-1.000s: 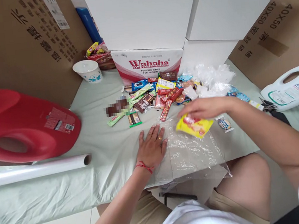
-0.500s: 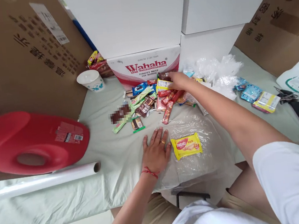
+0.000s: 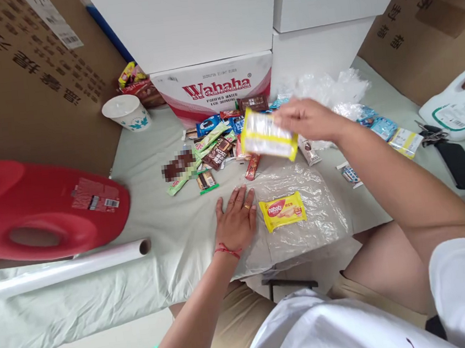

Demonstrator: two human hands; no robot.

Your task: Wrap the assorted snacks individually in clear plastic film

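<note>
My right hand (image 3: pixel 304 121) pinches a yellow-edged wafer packet (image 3: pixel 269 137) by its right end and holds it above the snack pile, its pale printed side toward me. Flat on the cloth, fingers stretched out, rests my left hand (image 3: pixel 236 218), touching the edge of a clear plastic bag (image 3: pixel 324 214). On that bag lies a yellow Nabati wafer packet (image 3: pixel 283 212), just right of my left hand. Behind are several wrapped snacks, among them a brown cocoa packet (image 3: pixel 217 153), a red stick packet (image 3: pixel 252 167) and a blue packet (image 3: pixel 208 125). The held packet hides part of the pile.
A Wahaha carton (image 3: pixel 215 87) stands behind the snacks. To the left are a paper cup (image 3: pixel 128 114), a red jug (image 3: pixel 54 215) and a plastic film roll (image 3: pixel 68 269). Crumpled clear bags (image 3: pixel 327 89), a white bottle (image 3: pixel 458 106) and a black phone (image 3: pixel 460 166) lie rightward.
My right hand has lifted the yellow-edged wafer packet out of the pile and brought it up toward me. My left hand stays flat on the cloth. The camera view has shifted slightly.
</note>
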